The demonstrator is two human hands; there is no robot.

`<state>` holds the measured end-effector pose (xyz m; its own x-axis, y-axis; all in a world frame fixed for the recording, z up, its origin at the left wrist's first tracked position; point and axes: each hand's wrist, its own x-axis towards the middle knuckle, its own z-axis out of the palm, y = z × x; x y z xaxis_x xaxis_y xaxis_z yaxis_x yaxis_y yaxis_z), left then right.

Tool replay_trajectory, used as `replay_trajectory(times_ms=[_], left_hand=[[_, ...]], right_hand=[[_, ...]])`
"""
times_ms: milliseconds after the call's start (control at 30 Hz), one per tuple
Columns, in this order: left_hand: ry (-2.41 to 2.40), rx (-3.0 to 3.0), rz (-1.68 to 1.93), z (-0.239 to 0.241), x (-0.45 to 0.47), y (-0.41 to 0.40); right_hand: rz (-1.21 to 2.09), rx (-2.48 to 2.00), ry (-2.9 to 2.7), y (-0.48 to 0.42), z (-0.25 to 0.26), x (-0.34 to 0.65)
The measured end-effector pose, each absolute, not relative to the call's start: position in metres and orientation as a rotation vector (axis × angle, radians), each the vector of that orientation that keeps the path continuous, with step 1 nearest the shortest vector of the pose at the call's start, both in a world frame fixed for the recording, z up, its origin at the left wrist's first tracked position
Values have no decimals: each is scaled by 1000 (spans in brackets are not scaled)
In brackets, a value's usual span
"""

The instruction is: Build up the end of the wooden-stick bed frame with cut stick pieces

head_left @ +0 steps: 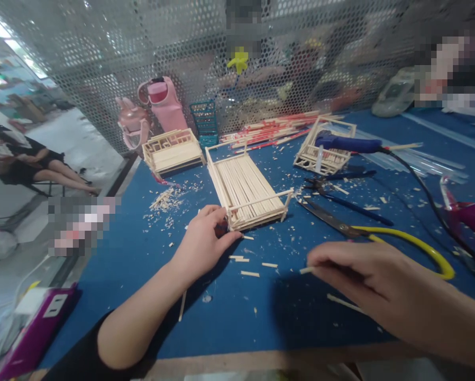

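Note:
A small frame of thin wooden sticks (248, 191) lies on the blue table (229, 312) in the middle of the view. My left hand (204, 242) rests at its near left corner, fingers curled against the wood. My right hand (367, 278) hovers lower right, fingers pinched on a short wooden stick (305, 270) whose tip pokes out to the left. Short stick pieces (250, 273) lie on the table between my hands.
Yellow-handled scissors (384, 233) and dark pliers (343, 193) lie right of the frame. A blue glue gun (350, 143) rests on another stick frame (320, 153). A third frame (173, 151), loose sticks (269, 129), pink bottles (164, 103) and a mesh wall stand behind. A person sits far left.

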<state>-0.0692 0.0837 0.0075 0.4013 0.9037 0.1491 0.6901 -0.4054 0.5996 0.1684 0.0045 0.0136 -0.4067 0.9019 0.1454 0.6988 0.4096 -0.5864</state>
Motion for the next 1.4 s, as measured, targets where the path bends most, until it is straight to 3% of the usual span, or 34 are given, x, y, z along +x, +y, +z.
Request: replay_trajectory(times_ms=[167, 300, 367, 500, 633, 700, 867, 933, 1133, 1300, 1400], left_hand=[[1333, 2117, 677, 3, -67, 86], [1340, 2157, 652, 1, -68, 88], [1386, 2234, 618, 7, -72, 84], [1693, 2385, 603, 24, -73, 56], [1297, 2726, 387, 23, -53, 23], [1259, 2851, 204, 16, -42, 20], [1450, 2833, -64, -1, -32, 33], [1476, 2810, -45, -4, -31, 35], [1474, 2701, 269, -2, -28, 25], [1303, 2795, 213, -4, -24, 26], [1342, 2822, 479, -8, -27, 23]], right_hand=[[368, -1742, -1757, -6, -22, 219], [544, -1871, -1589, 5, -26, 248], [554, -1790, -1700, 10, -16, 247], [256, -1497, -1945, 20, 19, 215], [217, -1091, -2150, 36, 39, 177], [474, -1031, -2195, 42, 39, 172], [1904, -1020, -2170, 36, 33, 196], [2195, -1008, -2227, 30, 31, 201], [1858, -1198, -2456, 30, 26, 190], [1647, -1201, -2407, 48, 22, 198], [1556, -1158, -2271, 56, 18, 201]])
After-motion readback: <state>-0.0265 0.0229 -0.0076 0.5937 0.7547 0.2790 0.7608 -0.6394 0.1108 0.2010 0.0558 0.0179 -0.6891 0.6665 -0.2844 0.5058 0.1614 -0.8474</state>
